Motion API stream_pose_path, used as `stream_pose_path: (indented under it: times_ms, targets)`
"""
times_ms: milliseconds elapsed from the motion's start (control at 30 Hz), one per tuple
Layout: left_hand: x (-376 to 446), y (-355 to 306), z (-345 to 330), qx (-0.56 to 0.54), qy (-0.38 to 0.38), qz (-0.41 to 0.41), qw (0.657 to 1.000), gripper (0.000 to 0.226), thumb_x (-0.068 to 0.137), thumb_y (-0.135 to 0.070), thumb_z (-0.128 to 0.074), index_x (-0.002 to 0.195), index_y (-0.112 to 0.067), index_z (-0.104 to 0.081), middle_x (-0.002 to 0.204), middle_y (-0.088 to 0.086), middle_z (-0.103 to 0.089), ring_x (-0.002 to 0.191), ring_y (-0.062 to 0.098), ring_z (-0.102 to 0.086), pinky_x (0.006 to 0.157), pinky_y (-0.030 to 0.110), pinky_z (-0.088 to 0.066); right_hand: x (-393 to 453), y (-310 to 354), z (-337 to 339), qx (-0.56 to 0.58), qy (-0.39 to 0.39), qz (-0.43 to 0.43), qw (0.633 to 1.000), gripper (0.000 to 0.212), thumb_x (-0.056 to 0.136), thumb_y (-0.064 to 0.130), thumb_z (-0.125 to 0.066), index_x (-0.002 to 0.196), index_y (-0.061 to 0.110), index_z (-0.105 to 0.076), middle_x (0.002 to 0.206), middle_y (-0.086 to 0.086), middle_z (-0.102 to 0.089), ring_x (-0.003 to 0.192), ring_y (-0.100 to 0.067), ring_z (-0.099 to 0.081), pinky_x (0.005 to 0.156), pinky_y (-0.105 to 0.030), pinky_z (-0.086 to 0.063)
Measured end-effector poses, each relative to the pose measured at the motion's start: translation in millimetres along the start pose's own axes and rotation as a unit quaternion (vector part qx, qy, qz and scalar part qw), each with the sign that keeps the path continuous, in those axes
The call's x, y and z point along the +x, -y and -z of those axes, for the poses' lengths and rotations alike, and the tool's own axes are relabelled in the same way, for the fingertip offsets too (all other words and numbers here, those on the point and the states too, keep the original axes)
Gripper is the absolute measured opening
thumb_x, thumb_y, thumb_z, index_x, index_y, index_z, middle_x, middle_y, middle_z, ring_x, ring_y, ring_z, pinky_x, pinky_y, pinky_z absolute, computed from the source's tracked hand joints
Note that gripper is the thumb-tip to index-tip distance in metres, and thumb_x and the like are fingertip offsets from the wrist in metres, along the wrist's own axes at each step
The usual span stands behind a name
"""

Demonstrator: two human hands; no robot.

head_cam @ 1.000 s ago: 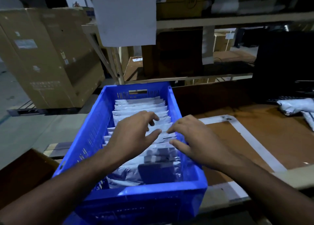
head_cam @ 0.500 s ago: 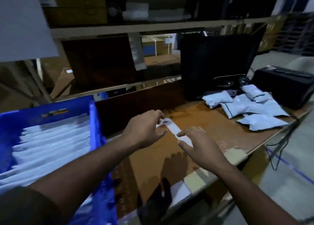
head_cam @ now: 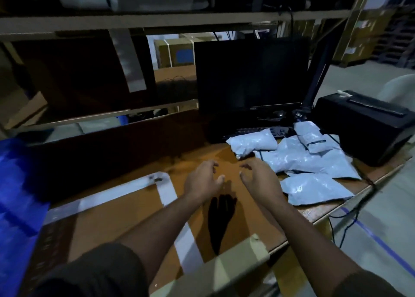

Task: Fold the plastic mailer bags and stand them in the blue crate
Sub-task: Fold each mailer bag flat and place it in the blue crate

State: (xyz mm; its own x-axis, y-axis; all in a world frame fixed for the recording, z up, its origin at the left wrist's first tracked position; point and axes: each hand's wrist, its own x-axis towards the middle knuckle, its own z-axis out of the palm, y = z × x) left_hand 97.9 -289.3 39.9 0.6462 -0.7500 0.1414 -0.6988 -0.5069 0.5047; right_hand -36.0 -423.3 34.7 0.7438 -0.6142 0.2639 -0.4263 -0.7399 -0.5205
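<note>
mailer bags [head_cam: 310,162] piled just right of right hand [head_cam: 260,180]; both hands' fingers [head_cam: 211,164] loose, empty

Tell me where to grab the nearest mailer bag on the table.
Pinch the nearest mailer bag by its left edge, the one beside the right hand, coming from the left. It lies flat and loose on the table, clear of the pile behind.

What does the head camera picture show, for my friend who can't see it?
Two empty hands, the left hand and right hand, reach over a brown table toward a pile of grey mailer bags. A dark monitor stands behind, and a blue crate sits at left.
</note>
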Motion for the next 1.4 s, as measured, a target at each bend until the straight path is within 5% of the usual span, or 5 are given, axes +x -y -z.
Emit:
stream_pose_path:
  times_ms: [400,600,933,1133,1400]
  targets:
    - [55,-2,-39,-0.053,-0.031,0.091,0.994,0.033,0.100,-0.036,-0.061,0.130,-0.024,-0.058,0.115,-0.008,-0.060,0.093,0.009,-0.060,0.079,0.033,-0.056,144,-56,-33,-0.192,0.066,0.091,0.975,0.074,0.083,0.015,-0.076,0.149,0.016,-0.041,0.151,-0.006,-0.044,0.139,-0.027,-0.036,0.104,-0.041,-0.038]
    - [47,16,-39,-0.096,-0.048,0.147,0.983,0.034,0.101,-0.039,-0.060,0.132,-0.026,-0.057,0.115,-0.009,-0.062,0.091,0.003,-0.060,0.073,0.027,-0.058,158,-63,-53,-0.271,0.039,0.148,0.950,0.061,0.084,0.011,-0.067,0.142,0.022,-0.049,0.136,-0.002,-0.058,0.127,-0.026,-0.047,0.097,-0.043,-0.034]
    - [-2,44,-14,-0.509,-0.087,0.274,0.811,0.049,0.095,-0.058,-0.061,0.125,-0.020,-0.059,0.110,0.004,-0.074,0.094,0.021,-0.074,0.085,0.047,-0.062,70,62,-53,-0.050,0.149,0.235,0.959,0.072,0.081,0.025,-0.068,0.149,0.021,-0.045,0.142,0.002,-0.056,0.130,-0.022,-0.046,0.099,-0.039,-0.032]
    - [-95,89,26,-0.495,-0.157,0.320,0.793,0.021,0.100,-0.030,-0.063,0.114,-0.015,-0.070,0.099,0.000,-0.078,0.087,0.015,-0.076,0.072,0.035,-0.061,-14,96,-49,0.149,0.160,0.186,0.958,0.064,0.094,0.032,-0.067,0.150,0.035,-0.037,0.142,0.029,-0.033,0.130,0.013,-0.024,0.111,-0.020,-0.026]
    - [-202,146,64,-0.403,-0.137,0.394,0.815,0.020,0.099,-0.034,-0.064,0.092,-0.017,-0.072,0.080,0.003,-0.072,0.069,0.021,-0.070,0.075,0.049,-0.062,-85,92,-98,0.046,0.221,0.241,0.944,0.054,0.104,0.041,-0.046,0.155,0.039,-0.027,0.156,0.032,-0.009,0.147,0.009,-0.005,0.125,-0.032,-0.013]
